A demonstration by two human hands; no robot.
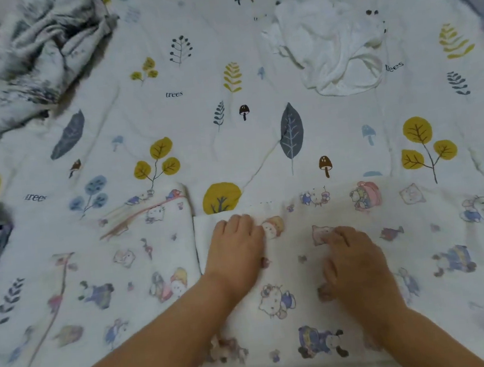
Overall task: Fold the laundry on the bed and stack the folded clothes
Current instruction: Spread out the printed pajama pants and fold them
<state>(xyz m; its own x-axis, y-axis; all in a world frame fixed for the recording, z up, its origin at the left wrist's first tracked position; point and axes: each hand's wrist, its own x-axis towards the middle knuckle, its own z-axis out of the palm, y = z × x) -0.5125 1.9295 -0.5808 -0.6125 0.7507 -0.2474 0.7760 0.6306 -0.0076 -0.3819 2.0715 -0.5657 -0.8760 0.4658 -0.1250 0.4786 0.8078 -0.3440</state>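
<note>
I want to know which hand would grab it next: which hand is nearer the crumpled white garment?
Right. The right hand lies almost straight below the white garment; the left hand sits farther off, down and to its left.

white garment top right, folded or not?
Not folded: the white garment lies crumpled in a loose heap on the bedsheet.

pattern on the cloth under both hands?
Cartoon-print cloth: white with small pastel cartoon characters, clearest in the head view.
</note>
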